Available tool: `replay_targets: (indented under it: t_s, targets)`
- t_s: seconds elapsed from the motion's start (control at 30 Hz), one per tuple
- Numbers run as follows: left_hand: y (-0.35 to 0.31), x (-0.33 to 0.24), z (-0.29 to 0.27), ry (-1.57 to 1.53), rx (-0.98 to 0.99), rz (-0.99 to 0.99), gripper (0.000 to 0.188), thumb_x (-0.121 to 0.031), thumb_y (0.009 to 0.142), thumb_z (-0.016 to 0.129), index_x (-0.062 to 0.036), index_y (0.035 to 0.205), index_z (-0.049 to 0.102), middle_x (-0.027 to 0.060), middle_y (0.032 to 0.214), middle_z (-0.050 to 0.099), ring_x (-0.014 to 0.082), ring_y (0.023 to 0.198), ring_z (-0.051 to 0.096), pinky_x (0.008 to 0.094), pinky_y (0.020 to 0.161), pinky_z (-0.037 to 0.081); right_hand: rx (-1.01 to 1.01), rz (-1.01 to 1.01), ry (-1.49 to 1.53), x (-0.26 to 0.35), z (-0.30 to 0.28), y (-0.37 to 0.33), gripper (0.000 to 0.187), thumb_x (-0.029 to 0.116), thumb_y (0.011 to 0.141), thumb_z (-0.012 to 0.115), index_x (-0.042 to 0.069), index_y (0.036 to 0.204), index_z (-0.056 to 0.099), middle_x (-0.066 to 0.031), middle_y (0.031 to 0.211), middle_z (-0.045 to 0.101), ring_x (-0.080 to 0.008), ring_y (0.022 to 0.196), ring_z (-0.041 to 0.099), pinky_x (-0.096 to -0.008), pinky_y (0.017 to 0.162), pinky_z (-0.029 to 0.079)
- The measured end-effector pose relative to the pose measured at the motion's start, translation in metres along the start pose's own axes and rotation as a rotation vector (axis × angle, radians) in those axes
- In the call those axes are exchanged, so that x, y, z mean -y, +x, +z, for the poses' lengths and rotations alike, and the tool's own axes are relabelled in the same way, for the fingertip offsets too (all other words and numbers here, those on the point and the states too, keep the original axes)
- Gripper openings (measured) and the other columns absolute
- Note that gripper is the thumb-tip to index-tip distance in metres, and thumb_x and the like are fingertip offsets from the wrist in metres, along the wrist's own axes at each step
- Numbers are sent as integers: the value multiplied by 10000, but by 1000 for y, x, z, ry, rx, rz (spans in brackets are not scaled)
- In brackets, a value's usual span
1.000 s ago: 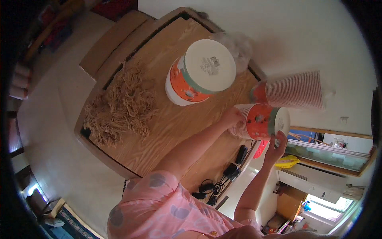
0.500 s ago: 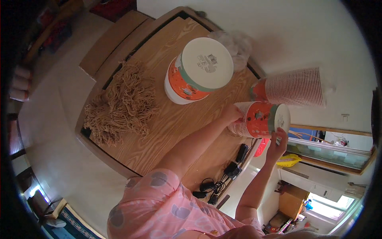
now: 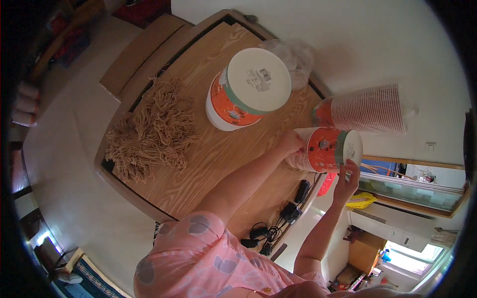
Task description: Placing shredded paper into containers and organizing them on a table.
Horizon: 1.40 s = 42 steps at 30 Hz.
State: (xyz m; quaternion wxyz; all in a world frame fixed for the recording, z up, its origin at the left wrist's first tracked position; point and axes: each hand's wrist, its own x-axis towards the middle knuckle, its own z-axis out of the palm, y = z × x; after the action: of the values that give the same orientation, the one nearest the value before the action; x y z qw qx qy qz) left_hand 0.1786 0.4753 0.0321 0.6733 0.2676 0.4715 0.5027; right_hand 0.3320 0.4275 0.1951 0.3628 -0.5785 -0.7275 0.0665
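A stack of nested paper buckets (image 3: 325, 149), orange with a green band and white base, stands at the table's right side. My left hand (image 3: 292, 142) is closed against the stacked rims at its left. At the other end my right hand (image 3: 349, 178) grips the edge of the base, with fingers bent over it. A larger upturned paper bucket (image 3: 236, 99) in the same colours stands mid-table. Behind the held stack, a tall stack of buckets in clear plastic (image 3: 367, 108) is near the wall.
A bundle of tan yarn-like strands (image 3: 154, 131) lies on the table's left. Black adapters and cables (image 3: 278, 223) sit by the near right edge. A crumpled clear plastic bag (image 3: 298, 59) is behind the larger bucket. The wood-grain tabletop (image 3: 208, 159) has a raised rim.
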Motion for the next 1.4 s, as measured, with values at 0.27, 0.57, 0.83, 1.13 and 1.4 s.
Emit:
replay_targets:
  t_s: [0.27,0.57,0.83,1.13,1.4]
  targets:
    - [10,12,3,156,-21,84,136,-103,620,652,16,580,601,108,523,579,172,455,572,293,437,454,12,11,52,-1,2,1,122,-12,709,610,31,749,502,-93,950,575,-223,945,518,-336,864,375]
    - [2,5,5,228,-70,72,135,-152,596,647,-36,538,613,97,514,589,187,473,581,315,501,463,14,113,114,-2,1,3,119,-18,717,601,23,747,494,-99,954,569,-211,950,519,-321,860,381]
    - [-2,2,7,208,-67,49,128,-161,589,655,-48,539,617,98,519,590,197,494,590,320,516,470,34,128,146,-7,-2,4,115,-26,721,587,18,746,483,-113,962,568,-213,945,527,-320,848,397]
    - [-1,5,7,451,-118,155,141,-149,631,638,-9,630,623,96,534,591,176,486,577,309,480,455,-23,65,45,6,3,3,116,-15,722,589,27,772,493,-94,953,577,-206,914,527,-309,820,396]
    - [-3,1,8,398,-112,76,164,-181,617,648,-19,633,629,112,558,595,207,520,586,332,513,457,79,35,5,-4,-6,4,126,-9,718,599,38,795,511,-80,960,575,-219,925,517,-336,844,384]
